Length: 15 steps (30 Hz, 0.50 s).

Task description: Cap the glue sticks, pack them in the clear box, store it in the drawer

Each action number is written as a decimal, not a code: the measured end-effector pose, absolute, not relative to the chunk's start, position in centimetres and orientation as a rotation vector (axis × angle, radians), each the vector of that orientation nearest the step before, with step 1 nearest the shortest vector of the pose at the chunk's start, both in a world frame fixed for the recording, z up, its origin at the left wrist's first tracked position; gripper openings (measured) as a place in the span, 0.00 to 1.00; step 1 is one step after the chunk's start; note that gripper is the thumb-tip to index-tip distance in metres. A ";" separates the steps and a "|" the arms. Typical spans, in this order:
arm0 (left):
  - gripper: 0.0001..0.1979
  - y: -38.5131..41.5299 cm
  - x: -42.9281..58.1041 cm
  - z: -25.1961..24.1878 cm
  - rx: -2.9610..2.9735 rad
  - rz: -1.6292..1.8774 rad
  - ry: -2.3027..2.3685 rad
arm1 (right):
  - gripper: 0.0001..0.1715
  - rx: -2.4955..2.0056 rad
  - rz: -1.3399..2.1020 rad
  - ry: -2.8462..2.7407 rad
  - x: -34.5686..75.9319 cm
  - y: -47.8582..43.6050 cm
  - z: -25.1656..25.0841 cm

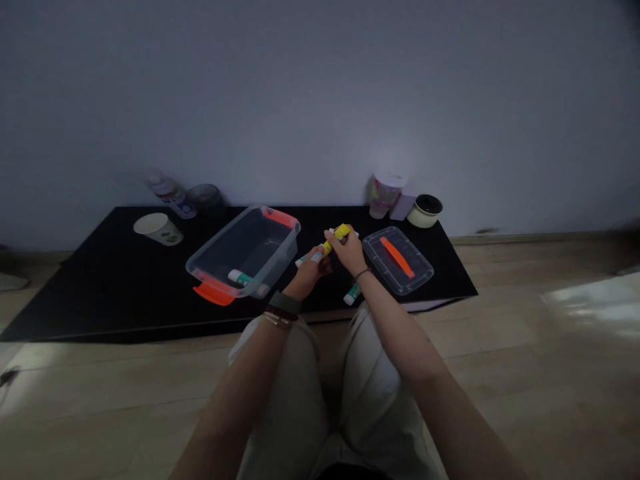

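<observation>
In front of my knees, both hands meet over the black table. My left hand (313, 270) is closed around a yellow and white glue stick (327, 249). My right hand (349, 250) pinches a yellow piece at its far end, which looks like the cap (342, 231); whether the two are apart is hidden by the fingers. Green and white glue sticks lie about: one glue stick (352, 294) is below my right wrist, another (301, 261) is partly hidden by my left hand. One more (241, 277) rests inside the clear box (224, 235) with orange latches.
The clear lid (417, 263) with an orange handle lies right of my hands. A paper cup (159, 229), a spray bottle (170, 193) and a dark cup (206, 199) stand left. Along the wall at right are a plastic cup (385, 193), a purple box (402, 205) and a cream pot (424, 212).
</observation>
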State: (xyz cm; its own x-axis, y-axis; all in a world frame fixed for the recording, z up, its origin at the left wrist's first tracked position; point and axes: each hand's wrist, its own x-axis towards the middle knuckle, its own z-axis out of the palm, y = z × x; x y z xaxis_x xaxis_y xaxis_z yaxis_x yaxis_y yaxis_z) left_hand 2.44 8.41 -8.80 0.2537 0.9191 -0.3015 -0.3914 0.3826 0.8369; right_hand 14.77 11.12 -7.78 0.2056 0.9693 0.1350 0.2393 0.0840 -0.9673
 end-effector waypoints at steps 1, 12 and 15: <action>0.13 8.4 2.4 -8.8 0.712 1.000 0.907 | 0.24 -1.394 0.799 -1.231 15.0 11.0 -7.5; 0.16 9.2 2.1 -10.3 0.871 1.143 1.188 | 0.20 -1.437 0.705 -1.470 15.7 10.9 -7.4; 0.17 9.2 1.9 -11.2 0.981 1.128 1.275 | 0.18 -1.489 0.706 -1.501 15.3 10.7 -7.5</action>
State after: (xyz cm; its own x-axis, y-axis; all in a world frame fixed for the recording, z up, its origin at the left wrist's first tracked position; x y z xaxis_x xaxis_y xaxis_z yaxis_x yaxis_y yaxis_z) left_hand 1.93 9.17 -11.16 -0.0390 0.9785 -0.2024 -0.0821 0.1987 0.9766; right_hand 15.29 10.71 -7.46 0.1073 0.9755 0.1919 0.4749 0.1193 -0.8719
